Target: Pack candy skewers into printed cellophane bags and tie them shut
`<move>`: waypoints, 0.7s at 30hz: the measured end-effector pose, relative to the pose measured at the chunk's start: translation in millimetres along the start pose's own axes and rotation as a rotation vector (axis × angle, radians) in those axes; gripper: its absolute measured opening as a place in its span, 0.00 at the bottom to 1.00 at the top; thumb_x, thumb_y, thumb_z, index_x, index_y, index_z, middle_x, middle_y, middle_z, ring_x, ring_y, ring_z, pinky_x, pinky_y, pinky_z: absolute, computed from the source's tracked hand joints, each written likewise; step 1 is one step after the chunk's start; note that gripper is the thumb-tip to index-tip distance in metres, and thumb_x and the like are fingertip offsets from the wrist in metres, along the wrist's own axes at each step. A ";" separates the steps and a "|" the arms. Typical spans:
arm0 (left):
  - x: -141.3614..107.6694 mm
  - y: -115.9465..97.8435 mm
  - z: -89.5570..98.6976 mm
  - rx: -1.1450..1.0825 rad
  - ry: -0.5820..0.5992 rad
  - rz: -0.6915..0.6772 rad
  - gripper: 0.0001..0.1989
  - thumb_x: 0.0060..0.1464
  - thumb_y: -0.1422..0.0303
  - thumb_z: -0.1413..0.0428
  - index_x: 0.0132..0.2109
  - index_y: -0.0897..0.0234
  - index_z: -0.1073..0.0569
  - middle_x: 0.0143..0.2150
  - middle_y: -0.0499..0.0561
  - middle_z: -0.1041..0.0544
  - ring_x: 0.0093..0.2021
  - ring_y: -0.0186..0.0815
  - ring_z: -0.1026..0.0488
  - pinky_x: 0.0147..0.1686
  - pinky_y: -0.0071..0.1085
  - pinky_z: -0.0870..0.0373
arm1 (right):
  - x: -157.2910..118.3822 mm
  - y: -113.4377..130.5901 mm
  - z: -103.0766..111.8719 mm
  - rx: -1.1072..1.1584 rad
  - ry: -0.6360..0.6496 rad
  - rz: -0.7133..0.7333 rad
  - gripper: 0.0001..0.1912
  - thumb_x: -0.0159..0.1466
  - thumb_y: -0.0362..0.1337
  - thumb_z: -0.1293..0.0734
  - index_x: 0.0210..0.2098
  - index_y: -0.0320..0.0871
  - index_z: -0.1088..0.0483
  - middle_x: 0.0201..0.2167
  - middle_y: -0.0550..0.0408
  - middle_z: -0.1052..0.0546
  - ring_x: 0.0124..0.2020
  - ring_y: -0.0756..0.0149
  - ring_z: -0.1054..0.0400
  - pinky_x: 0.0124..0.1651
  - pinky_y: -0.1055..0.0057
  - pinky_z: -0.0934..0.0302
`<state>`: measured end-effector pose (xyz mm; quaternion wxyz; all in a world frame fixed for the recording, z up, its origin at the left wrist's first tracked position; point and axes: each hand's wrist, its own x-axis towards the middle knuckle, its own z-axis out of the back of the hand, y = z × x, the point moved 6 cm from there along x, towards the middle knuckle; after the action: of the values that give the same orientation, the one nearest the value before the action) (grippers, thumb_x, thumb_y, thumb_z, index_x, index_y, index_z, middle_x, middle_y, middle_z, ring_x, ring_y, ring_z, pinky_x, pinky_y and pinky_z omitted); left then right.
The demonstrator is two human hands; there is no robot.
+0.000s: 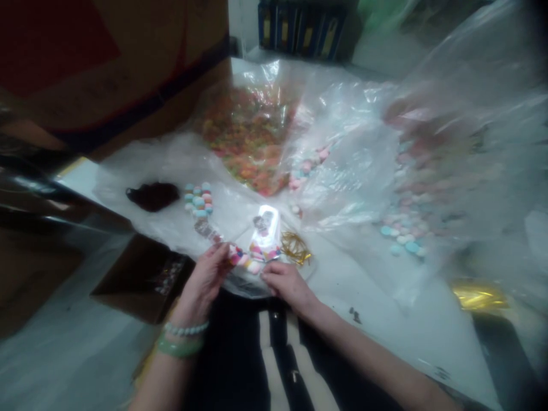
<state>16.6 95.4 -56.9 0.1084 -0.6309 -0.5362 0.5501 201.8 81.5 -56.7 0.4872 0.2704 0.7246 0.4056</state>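
My left hand [213, 267] pinches one end of a small clear printed candy bag [244, 262] with pink, white and yellow pieces in it. At its other end, the fingertips of my right hand [285, 281] are closed together on the bag's edge. Just beyond the hands lies a bright stack of clear printed bags [266, 231]. Gold twist ties [295, 248] lie in a loose bundle right of that stack. To the left sits a cluster of pastel candies [198, 198], with a small clear packet [206, 230] near my left fingers. Motion blur hides fine detail.
A large clear bag of orange and red candies [257, 142] stands behind. Pastel candies [405, 231] fill plastic at the right. A dark heap [153, 196] lies left, above an open cardboard box [128, 279]. Gold foil [479, 295] is far right; a big carton [141, 63] rises back left.
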 end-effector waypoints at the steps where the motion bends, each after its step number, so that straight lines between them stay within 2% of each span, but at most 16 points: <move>1: 0.7 0.4 -0.1 -0.004 0.007 -0.008 0.19 0.35 0.63 0.26 0.32 0.71 0.22 0.28 0.52 0.21 0.28 0.34 0.25 0.31 0.27 0.24 | -0.6 2.9 0.7 -0.042 -0.006 0.039 0.05 0.54 0.36 0.33 0.25 0.41 0.27 0.15 0.62 0.32 0.19 0.72 0.40 0.26 0.75 0.46; 3: 1.3 -0.2 -0.5 -0.040 0.003 -0.047 0.18 0.39 0.65 0.27 0.35 0.70 0.22 0.32 0.54 0.20 0.33 0.37 0.22 0.34 0.28 0.23 | -1.4 7.6 1.9 -0.126 -0.014 0.127 0.06 0.54 0.35 0.33 0.29 0.42 0.23 0.24 0.58 0.24 0.29 0.66 0.31 0.35 0.72 0.39; 6: 1.0 -1.1 -1.7 -0.126 -0.021 -0.089 0.16 0.44 0.70 0.30 0.41 0.69 0.23 0.35 0.55 0.20 0.38 0.41 0.21 0.36 0.31 0.22 | -3.5 11.4 1.6 -0.339 -0.020 0.263 0.11 0.56 0.33 0.32 0.37 0.46 0.20 0.38 0.55 0.20 0.42 0.61 0.28 0.48 0.67 0.38; 10: -0.3 4.3 -6.5 -0.215 -0.047 -0.044 0.09 0.49 0.75 0.34 0.38 0.68 0.24 0.33 0.53 0.21 0.34 0.38 0.21 0.36 0.32 0.21 | -8.4 13.0 -1.0 -0.657 -0.066 0.365 0.09 0.60 0.31 0.33 0.34 0.47 0.20 0.33 0.55 0.21 0.36 0.64 0.30 0.43 0.70 0.39; 13: -1.8 8.1 -11.5 -0.264 -0.050 -0.031 0.05 0.52 0.76 0.36 0.36 0.69 0.24 0.34 0.53 0.21 0.35 0.37 0.21 0.39 0.32 0.21 | -10.0 17.8 -1.1 -0.636 -0.114 0.400 0.09 0.60 0.30 0.35 0.29 0.45 0.23 0.30 0.56 0.23 0.35 0.65 0.31 0.42 0.71 0.41; 15: -2.7 9.2 -12.9 -0.271 -0.057 -0.028 0.05 0.53 0.75 0.36 0.36 0.69 0.24 0.34 0.54 0.21 0.36 0.38 0.21 0.40 0.32 0.21 | -6.4 15.6 0.6 -0.469 -0.098 0.317 0.08 0.58 0.30 0.35 0.27 0.44 0.24 0.28 0.57 0.25 0.33 0.66 0.33 0.40 0.72 0.42; 18: -3.4 9.3 -12.3 -0.233 -0.054 -0.005 0.05 0.52 0.74 0.35 0.36 0.70 0.24 0.33 0.55 0.21 0.35 0.38 0.21 0.37 0.30 0.21 | 1.8 -1.0 1.5 -0.073 -0.005 0.017 0.04 0.54 0.35 0.32 0.27 0.42 0.25 0.20 0.60 0.31 0.24 0.70 0.40 0.29 0.74 0.47; 21: -3.5 9.7 -10.7 -0.163 -0.030 0.022 0.05 0.52 0.73 0.35 0.35 0.70 0.23 0.31 0.54 0.21 0.34 0.38 0.21 0.35 0.30 0.21 | 5.3 -14.3 1.6 0.220 0.031 -0.194 0.11 0.46 0.39 0.27 0.28 0.38 0.25 0.18 0.61 0.34 0.19 0.74 0.47 0.23 0.75 0.56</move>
<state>31.3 93.6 -58.0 0.0425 -0.6352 -0.5739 0.5151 201.3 78.8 -71.7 0.4803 0.2445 0.7948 0.2790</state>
